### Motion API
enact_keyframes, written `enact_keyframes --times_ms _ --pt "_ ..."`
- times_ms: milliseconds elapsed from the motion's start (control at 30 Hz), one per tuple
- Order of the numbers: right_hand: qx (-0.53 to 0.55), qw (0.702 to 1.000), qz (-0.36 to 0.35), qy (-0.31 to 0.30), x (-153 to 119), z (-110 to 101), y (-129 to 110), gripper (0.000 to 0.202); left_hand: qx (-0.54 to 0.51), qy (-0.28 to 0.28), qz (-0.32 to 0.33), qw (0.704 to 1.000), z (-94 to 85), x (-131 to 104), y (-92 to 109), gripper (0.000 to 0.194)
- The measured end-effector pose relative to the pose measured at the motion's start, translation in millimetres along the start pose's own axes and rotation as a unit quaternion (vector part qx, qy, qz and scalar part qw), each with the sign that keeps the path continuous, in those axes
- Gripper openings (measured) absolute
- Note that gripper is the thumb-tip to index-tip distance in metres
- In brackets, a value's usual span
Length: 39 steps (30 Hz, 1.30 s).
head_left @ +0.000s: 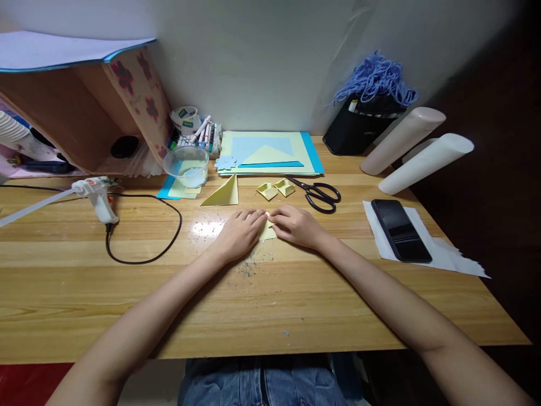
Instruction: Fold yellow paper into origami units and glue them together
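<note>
Head view: a small yellow paper (267,233) lay on the smooth wooden table (270,310) between two hands.
Left hand (240,234): its fingers were close together, tips on the paper; I could not tell if the thumb gripped.
Right hand (299,225): its thumb and fingers pinched the paper's right side.
Folded shapes (267,192): two little pointy yellow ones sat beside scissors (311,187) with round black handles.
Hidden paper: fingers covered much of it.
Arms (158,316): the bottom edge cut them off.
</note>
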State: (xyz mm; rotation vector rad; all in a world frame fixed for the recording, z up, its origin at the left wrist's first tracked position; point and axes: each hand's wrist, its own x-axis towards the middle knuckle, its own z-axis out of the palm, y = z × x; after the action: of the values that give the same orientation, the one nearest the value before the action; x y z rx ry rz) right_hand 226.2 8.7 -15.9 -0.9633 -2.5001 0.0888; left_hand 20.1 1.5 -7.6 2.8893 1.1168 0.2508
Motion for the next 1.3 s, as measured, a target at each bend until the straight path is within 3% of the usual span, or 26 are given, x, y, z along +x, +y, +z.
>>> enact_keyframes --times_ms 700,1033,1300 --pt "0.046 0.998 0.028 0.025 -0.8 -0.8 4.2 0.023 0.011 0.010 0.040 0.999 -3.7 -0.9 -4.3 0.033" --pt "-0.016 1.000 0.017 0.017 1.4 -2.6 1.6 0.027 0.023 0.001 0.028 0.999 -5.5 -1.0 -0.2 0.032" --pt "-0.070 0.996 -0.024 0.043 0.1 -9.8 0.0 0.036 0.015 0.002 0.026 1.000 -5.1 -1.0 -0.4 0.032"
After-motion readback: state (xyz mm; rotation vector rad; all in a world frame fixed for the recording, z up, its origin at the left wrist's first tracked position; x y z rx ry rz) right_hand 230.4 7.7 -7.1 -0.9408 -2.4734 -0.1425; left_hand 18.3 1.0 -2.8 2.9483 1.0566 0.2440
